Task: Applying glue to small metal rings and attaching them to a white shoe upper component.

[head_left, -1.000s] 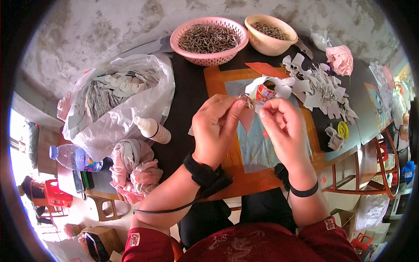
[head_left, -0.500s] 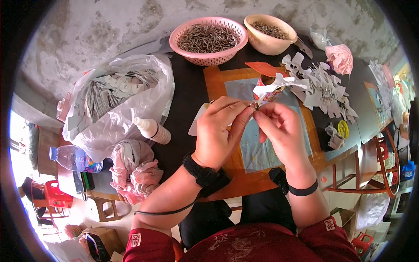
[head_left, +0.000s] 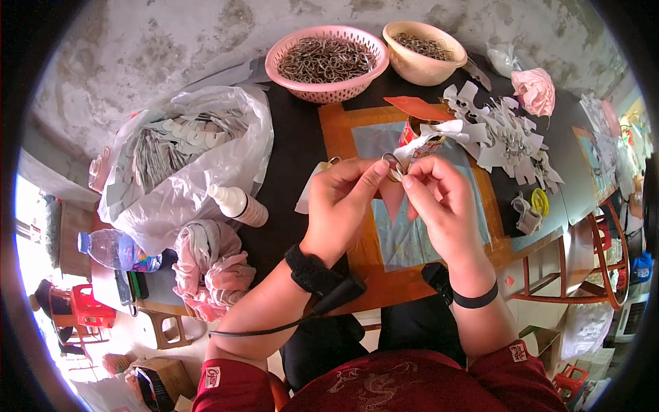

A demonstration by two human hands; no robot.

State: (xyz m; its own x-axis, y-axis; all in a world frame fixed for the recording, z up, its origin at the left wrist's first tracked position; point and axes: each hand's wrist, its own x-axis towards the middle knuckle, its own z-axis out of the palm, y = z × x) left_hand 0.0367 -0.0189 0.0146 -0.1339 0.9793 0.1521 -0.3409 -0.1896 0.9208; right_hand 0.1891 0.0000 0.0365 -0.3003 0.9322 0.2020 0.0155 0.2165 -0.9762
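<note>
Close together over the blue sheet, both hands work on one small piece. My left hand is closed, thumb and forefinger pinching a metal ring. Beside it my right hand is closed too, its thumb and forefinger on a white cut piece where it meets the ring. Whether the piece passes through the ring, I cannot tell. A pale pointed flap hangs between the hands. Just beyond my fingertips stands a red can. Another pale piece lies partly hidden behind my left hand.
At the back sit a pink basket and a cream bowl, both full of metal rings. A plastic bag of grey-white pieces, a white bottle and a cloth are left. White pieces with rings pile up at right.
My left fingers have shifted slightly left and opened the grip's view, so the ring now shows between the hands. The pale flap has come into sight below. My right hand stays nearly still.
</note>
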